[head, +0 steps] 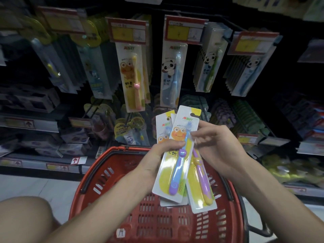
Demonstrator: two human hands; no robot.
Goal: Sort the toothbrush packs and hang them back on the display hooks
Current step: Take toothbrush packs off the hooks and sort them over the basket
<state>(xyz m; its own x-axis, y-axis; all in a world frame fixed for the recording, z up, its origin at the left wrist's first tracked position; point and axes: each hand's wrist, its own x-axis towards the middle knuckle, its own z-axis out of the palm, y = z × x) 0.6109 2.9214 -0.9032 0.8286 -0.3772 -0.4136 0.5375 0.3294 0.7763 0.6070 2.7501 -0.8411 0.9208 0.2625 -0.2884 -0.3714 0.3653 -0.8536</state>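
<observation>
I hold a fanned stack of frog toothbrush packs [177,165] above a red basket [98,174]. The top pack shows a blue and purple brush; another pack [201,188] behind it carries a purple and yellow brush. My left hand [163,149] grips the stack from the left, thumb across the front. On the right edge of the stack, my right hand [215,146] pinches the packs near the top. Ahead on the display hangs a frog pack [132,76] with a yellow brush, and beside it a panda pack [172,74] with a blue brush.
More panda packs [210,58] hang on hooks to the right, other brush packs [94,67] to the left. Red and yellow price tags [128,31] sit at the hook ends. Lower shelves hold boxed goods [73,148]. My knee [24,218] shows at lower left.
</observation>
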